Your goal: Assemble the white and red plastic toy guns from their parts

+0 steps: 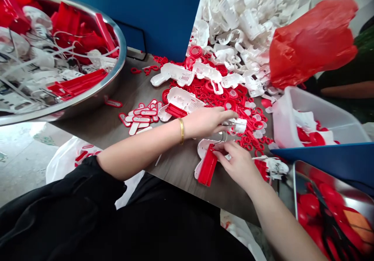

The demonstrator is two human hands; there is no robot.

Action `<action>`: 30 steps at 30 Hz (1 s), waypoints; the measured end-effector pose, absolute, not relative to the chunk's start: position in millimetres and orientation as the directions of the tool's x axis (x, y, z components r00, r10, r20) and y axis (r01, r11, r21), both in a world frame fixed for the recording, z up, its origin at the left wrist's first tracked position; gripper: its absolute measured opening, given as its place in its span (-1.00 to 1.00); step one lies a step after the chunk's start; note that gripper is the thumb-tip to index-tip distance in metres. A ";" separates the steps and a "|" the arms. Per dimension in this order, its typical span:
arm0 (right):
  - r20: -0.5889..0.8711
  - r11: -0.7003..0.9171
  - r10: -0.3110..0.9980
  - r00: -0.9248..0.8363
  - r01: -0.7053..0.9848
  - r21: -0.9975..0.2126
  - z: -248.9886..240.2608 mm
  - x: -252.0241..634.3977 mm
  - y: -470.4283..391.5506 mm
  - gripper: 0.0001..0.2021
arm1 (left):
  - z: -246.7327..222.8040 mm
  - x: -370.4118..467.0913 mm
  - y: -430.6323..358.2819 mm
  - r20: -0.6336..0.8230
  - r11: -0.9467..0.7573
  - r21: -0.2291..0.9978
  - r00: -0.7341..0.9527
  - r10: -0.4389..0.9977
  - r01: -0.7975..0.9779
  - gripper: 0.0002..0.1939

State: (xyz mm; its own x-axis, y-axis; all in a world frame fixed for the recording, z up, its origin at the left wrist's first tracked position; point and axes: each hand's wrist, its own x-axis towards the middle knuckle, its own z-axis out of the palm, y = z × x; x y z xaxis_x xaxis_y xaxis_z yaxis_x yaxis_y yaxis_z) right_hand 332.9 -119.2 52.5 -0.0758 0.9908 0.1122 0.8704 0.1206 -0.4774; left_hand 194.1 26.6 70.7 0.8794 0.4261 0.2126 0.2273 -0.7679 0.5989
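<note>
left hand (209, 122) clasps a white part (240, 125), right hand (235, 160) pinches the red housing (207, 168) at its far end — keep the thin wire (223, 137) slack.

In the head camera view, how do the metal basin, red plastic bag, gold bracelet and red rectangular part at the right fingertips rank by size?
1. Metal basin, cut by the picture edge
2. Red plastic bag
3. Red rectangular part
4. Gold bracelet

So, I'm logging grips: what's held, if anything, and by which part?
Left hand: a white part, by its left end. Right hand: at the red piece's upper end; grip unclear.
</note>
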 end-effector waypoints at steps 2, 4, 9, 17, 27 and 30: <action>0.108 0.099 0.993 -0.055 0.883 -0.458 43.6 331.1 -119.1 -0.93 | 64.1 189.9 18.9 0.176 -0.762 0.592 0.881 0.438 0.261 -0.60; 0.107 0.082 0.993 -0.040 0.900 -0.427 41.0 330.4 -117.6 -0.93 | 65.0 186.2 14.4 0.169 -0.749 0.600 0.870 0.463 0.282 -0.57; 0.123 0.056 0.992 -0.002 0.899 -0.435 41.8 330.9 -115.5 -0.91 | 68.7 180.6 13.2 0.175 -0.679 0.672 0.828 0.533 0.295 -0.55; 0.152 0.074 0.988 -0.004 0.887 -0.456 38.3 333.4 -113.5 -0.92 | 63.0 180.7 10.7 0.110 -0.673 0.654 0.838 0.535 0.344 -0.52; 0.286 -0.038 0.925 0.252 0.807 -0.589 44.3 334.9 -122.6 -0.72 | 61.0 179.5 6.3 0.113 -0.469 0.866 0.846 0.521 0.173 -0.64; 0.199 -0.115 0.911 0.360 0.687 -0.718 49.4 340.3 -118.0 -0.64 | 61.5 176.5 5.1 0.167 -0.332 0.943 0.851 0.497 0.008 -0.71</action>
